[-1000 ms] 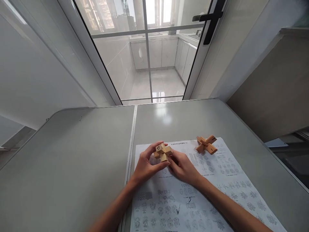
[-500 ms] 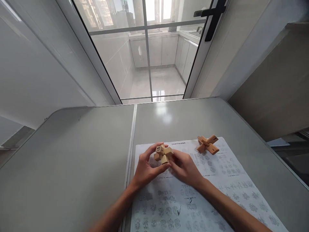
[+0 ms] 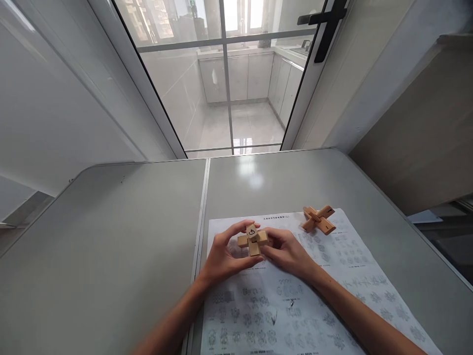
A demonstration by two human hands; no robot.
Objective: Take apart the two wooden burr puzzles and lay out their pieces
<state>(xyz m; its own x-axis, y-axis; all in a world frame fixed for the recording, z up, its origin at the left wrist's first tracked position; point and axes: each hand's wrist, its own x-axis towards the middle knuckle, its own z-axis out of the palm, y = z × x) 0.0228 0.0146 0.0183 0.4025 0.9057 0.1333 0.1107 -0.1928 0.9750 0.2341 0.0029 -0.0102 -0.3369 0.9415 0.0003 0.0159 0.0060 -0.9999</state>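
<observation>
1. Grey folding table [image 3: 111, 236] with a centre seam, set before a glass sliding door [image 3: 229, 74]; printed instruction sheet [image 3: 295, 305] spread at 5 o'clock of the tabletop.
2. Small wooden burr puzzle [image 3: 253, 239] lifted just above the sheet's top edge, cross-shaped, one end block marked with a dark symbol facing up.
3. Left hand [image 3: 221, 256] pinching the puzzle from 9 o'clock, thumb below, fingers curled over the top.
4. Right hand [image 3: 288, 251] closed on the same puzzle from 3 o'clock, fingertips on its right arm.
5. Second wooden cross assembly [image 3: 319, 220] lying at 2 o'clock of the held puzzle, well apart, touched by neither hand.
6. Likely trouble: loosely interlocked sticks sliding out and dropping onto the sheet if either pinch slackens or the piece tilts.
7. Further risk: a forced twist jamming the notches, since the inner joints stay hidden behind the fingers.
</observation>
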